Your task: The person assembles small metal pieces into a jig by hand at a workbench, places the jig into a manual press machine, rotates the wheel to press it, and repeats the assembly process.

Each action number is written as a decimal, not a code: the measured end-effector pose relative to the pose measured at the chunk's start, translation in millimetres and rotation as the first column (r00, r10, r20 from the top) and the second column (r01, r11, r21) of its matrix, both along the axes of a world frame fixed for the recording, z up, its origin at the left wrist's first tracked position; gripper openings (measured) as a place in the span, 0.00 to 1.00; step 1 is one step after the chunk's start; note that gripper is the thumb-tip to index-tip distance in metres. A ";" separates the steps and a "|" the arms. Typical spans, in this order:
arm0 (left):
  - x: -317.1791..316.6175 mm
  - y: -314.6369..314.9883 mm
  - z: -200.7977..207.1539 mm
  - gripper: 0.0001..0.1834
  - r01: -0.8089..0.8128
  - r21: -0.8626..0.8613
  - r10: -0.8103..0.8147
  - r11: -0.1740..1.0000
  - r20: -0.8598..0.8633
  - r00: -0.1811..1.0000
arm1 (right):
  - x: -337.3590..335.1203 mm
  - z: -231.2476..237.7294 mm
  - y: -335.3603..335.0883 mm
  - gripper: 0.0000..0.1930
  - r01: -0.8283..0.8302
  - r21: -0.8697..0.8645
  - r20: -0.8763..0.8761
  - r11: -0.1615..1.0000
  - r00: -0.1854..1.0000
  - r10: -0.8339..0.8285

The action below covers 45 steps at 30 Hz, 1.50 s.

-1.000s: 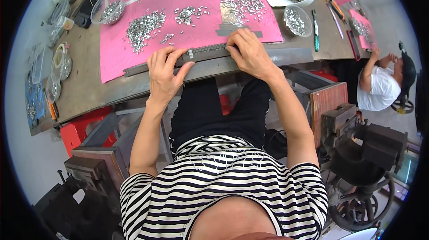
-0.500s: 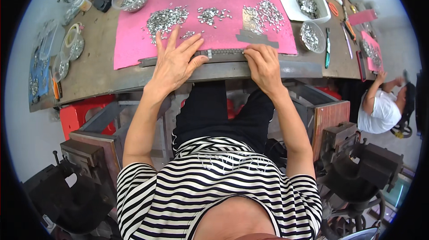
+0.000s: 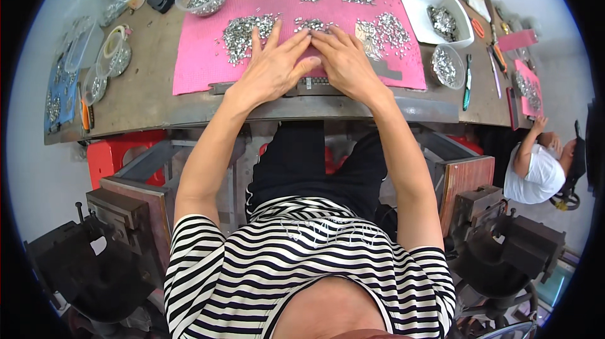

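a: how is the left hand [image 3: 277, 64]?
b: palm down, fingers splayed, thumb held away, with nothing gripped.
a: and the right hand [image 3: 345, 64]?
b: just beside it, fingers stretched forward and angled in, so the fingertips of both nearly meet. i cannot tell whether it pinches a piece.
a: where are the metal pieces?
b: a small pile [image 3: 313, 23] sits right at those fingertips. a larger pile [image 3: 239, 39] lies ahead of the left hand, its near edge partly behind the spread fingers.
a: what about the dark strip [image 3: 310, 87]?
b: below both palms, showing between the wrists, along the near edge of the pink mat [image 3: 192, 64].
a: anything farther off?
b: to the right of the right hand, a scattered pile [image 3: 392, 33], then a round clear bowl [image 3: 457, 81] of pieces.
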<state>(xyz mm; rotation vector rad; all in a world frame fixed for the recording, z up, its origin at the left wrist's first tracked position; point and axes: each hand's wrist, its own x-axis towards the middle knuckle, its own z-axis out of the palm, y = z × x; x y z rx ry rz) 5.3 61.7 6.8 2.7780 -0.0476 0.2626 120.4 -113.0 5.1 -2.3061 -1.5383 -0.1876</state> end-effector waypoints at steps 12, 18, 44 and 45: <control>-19.6 11.2 -2.4 0.07 -0.067 -0.132 0.114 0.989 0.397 0.911 | 5.9 9.9 -25.4 0.08 0.136 0.192 -0.317 0.972 0.946 -0.070; -3.6 12.1 -3.7 0.08 -0.079 -0.034 0.086 0.996 0.373 0.924 | 1.5 4.6 -16.2 0.06 0.124 0.273 -0.284 0.954 0.958 -0.043; 8.3 19.6 -8.0 0.06 -0.031 -0.048 0.044 0.998 0.309 0.950 | -17.3 -13.8 10.0 0.05 0.198 0.251 -0.116 0.948 0.978 -0.173; 10.1 19.8 -9.6 0.06 -0.037 -0.051 0.051 0.998 0.324 0.945 | -17.6 -15.8 10.8 0.05 0.212 0.248 -0.120 0.945 0.975 -0.187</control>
